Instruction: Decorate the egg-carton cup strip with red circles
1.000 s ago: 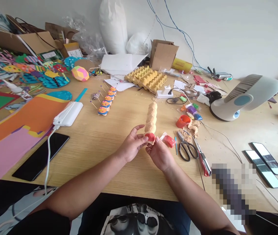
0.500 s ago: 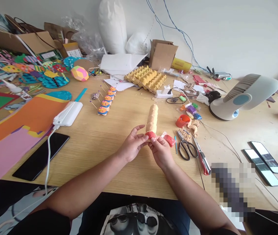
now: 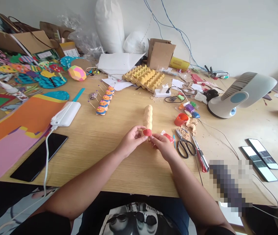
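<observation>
Both forearms are stretched from the lower corners of the frame toward its centre, angled inward so that the hands are held close together. By the left hand (image 3: 131,141), fingers curled above and thumb laid below, the left side of a bumpy strip's (image 3: 148,114) near end is pinched; by the bent fingers of the right hand (image 3: 163,145), the right side of that same end is gripped. The strip is held at the centre of the frame, its long axis pointed toward the top; whether its far end is rested on the counter (image 3: 92,143) cannot be told.

The strip is pale yellow and matte, swollen into a row of rounded humps, and its near end is covered by a domed red patch (image 3: 147,132). Left of centre, orange-and-blue painted humps (image 3: 105,100) are lined up, with thin pins stuck in. At upper centre, a moulded yellow egg tray (image 3: 143,78) is seen. Right of the hands, black-handled scissors (image 3: 186,148) are laid beside a red cutter (image 3: 201,156).
</observation>
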`<state>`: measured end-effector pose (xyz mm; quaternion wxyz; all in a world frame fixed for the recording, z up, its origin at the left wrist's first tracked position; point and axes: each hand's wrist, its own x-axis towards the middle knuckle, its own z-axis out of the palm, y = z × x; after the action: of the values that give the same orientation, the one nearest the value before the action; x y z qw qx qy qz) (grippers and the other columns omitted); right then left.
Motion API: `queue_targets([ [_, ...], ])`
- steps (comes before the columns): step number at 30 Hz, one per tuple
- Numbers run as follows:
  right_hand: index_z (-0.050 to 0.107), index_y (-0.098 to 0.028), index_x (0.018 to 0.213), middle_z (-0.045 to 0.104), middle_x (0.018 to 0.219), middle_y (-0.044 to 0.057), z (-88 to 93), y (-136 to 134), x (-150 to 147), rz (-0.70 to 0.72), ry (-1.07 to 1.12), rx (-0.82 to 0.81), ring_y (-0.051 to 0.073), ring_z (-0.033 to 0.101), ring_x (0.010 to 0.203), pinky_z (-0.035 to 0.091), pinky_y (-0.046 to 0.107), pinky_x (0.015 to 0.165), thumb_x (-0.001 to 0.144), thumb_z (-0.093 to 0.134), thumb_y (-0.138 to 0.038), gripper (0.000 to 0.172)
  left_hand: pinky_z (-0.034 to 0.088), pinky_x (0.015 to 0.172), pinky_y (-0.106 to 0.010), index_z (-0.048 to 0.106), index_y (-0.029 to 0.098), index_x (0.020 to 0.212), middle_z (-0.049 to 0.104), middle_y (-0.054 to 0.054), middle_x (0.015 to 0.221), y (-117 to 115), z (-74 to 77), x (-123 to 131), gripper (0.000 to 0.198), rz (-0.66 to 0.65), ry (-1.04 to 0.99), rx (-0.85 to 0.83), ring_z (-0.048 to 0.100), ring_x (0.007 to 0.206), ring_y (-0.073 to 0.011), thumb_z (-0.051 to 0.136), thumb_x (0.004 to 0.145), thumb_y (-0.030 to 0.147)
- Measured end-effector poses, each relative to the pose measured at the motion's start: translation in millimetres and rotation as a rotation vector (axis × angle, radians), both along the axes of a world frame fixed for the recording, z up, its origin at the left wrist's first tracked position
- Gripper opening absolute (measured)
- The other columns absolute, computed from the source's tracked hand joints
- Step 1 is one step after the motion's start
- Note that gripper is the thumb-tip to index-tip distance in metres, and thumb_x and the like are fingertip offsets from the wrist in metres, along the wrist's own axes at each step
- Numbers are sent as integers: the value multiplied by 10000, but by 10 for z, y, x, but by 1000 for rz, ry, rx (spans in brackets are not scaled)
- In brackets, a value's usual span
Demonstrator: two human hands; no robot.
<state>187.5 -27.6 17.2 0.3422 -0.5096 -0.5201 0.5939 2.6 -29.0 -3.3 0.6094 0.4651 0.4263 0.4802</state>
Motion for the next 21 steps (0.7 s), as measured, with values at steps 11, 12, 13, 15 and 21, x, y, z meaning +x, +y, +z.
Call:
queue_targets([
  [11, 664, -177, 1300, 674, 1295, 197, 56, 141, 413, -89, -1268, 381, 393, 586, 1235, 475, 483, 977, 849, 744, -447, 531, 478, 824, -333, 714, 253, 1170, 668, -23, 886, 137, -94, -152, 317, 82, 697, 368, 610, 836, -193, 740, 855, 271],
  [12, 688, -194, 1236, 687, 1248, 189, 20, 155, 404, -68, -1263, 377, 387, 599, 1203, 482, 477, 950, 844, 751, -450, 472, 474, 841, -340, 722, 252, 1147, 661, -29, 888, 141, -90, -165, 308, 92, 708, 402, 604, 856, -203, 753, 841, 258],
  [13, 706, -203, 1169, 696, 1204, 187, -12, 168, 393, -62, -1246, 388, 384, 612, 1166, 488, 481, 926, 839, 758, -447, 414, 468, 863, -353, 728, 250, 1127, 660, -38, 895, 144, -88, -181, 299, 104, 712, 429, 598, 876, -215, 764, 831, 257],
  [15, 707, -204, 1109, 700, 1150, 191, -59, 185, 371, -80, -1182, 428, 387, 628, 1117, 495, 497, 898, 811, 791, -423, 379, 452, 914, -385, 739, 251, 1085, 669, -58, 931, 152, -92, -216, 274, 129, 704, 451, 588, 923, -244, 783, 815, 270],
  [21, 611, -233, 1202, 681, 1120, 96, -71, 127, 225, -95, -667, 614, 269, 654, 975, 520, 401, 851, 790, 814, -400, 488, 395, 1061, -463, 744, 256, 1033, 688, -96, 1057, 141, -60, -240, 295, 181, 635, 415, 564, 1097, -320, 822, 749, 244],
])
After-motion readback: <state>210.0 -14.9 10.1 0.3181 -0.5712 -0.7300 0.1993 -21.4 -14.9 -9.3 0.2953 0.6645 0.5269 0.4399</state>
